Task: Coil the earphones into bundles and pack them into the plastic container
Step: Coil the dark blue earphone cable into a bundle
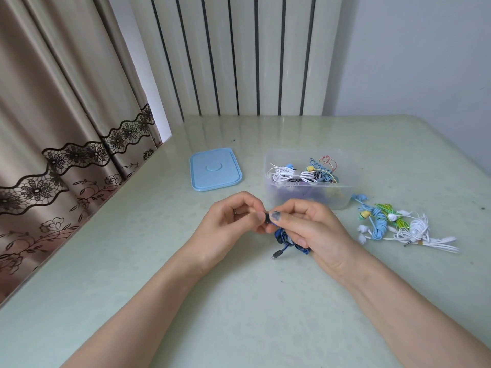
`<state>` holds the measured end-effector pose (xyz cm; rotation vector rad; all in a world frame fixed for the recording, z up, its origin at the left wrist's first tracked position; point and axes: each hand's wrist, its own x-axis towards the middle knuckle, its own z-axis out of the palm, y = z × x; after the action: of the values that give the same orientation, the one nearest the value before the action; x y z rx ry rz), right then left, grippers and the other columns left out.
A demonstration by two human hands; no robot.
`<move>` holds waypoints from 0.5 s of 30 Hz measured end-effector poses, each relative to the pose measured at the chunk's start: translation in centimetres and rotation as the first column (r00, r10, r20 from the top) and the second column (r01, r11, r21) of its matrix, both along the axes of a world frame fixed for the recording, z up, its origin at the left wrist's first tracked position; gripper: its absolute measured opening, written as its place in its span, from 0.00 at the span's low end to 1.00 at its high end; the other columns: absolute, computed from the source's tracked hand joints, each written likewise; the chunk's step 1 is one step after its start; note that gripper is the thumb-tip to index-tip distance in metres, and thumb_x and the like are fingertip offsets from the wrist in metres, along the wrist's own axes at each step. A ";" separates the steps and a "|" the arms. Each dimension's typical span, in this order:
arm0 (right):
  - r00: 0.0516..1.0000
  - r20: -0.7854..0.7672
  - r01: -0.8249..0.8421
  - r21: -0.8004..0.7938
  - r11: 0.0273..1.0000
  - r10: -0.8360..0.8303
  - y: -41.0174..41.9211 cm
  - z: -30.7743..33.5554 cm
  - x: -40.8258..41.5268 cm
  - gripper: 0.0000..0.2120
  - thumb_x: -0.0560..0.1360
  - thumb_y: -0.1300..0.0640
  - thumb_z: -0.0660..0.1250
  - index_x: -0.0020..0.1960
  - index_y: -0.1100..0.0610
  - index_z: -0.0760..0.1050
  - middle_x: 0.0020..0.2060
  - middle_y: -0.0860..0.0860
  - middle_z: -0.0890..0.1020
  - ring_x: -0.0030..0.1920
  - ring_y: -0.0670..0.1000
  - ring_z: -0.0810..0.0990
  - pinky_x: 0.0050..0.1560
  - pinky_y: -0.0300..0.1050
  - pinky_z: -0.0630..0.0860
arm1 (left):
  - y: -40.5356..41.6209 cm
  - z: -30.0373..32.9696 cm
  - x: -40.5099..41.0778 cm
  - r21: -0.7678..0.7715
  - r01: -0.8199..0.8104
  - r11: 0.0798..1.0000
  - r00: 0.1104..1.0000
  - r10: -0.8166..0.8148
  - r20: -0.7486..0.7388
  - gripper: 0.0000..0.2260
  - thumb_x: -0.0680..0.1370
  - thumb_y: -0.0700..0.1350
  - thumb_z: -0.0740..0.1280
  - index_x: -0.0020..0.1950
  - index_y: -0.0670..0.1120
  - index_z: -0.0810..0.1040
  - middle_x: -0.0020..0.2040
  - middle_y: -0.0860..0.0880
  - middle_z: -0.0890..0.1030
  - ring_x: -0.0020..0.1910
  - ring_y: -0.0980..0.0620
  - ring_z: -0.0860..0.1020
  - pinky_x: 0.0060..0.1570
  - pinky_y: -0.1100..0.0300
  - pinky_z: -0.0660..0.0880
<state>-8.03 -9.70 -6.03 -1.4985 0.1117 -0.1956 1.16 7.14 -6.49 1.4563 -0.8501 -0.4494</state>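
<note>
Mid-task, roughly past halfway by my read. Plastic container (305, 179) sat at 1 o'clock from the hands, lid off, already holding several coiled earphone bundles (295, 175), white and blue among them. Blue lid (215, 169) lay flat at 11 o'clock, apart from the container. Both hands met near table centre: left hand (233, 224) pinched a small dark strap or tie at its fingertips, right hand (305, 224) gripped a dark blue earphone bundle (285, 239), plug end hanging out below at 6 o'clock. Looked like the tie-off step on that bundle; whether the strap was closed, can't tell. At 3 o'clock, a loose pile of earphones (393, 225) remained on the table (186, 301), light blue, green and white, partly wound but not packed. Left to do: finish this bundle, drop it in, handle the pile, probably fit the lid.
</note>
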 end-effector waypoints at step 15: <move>0.997 -0.021 0.065 -0.119 0.991 -0.068 0.5 0.2 0.1 0.08 0.79 0.64 0.63 0.47 0.66 0.79 0.19 0.45 0.71 0.22 0.46 0.62 0.26 0.39 0.59 | -0.1 -0.1 -1.4 0.080 -0.183 0.980 0.945 0.153 0.290 0.03 0.80 0.36 0.64 0.48 0.41 0.76 0.39 0.52 0.83 0.40 0.53 0.82 0.47 0.56 0.78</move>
<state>-7.89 -9.22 -5.84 -1.6168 0.1728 -0.2402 -0.22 7.02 -6.58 1.7035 -0.9278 -0.1597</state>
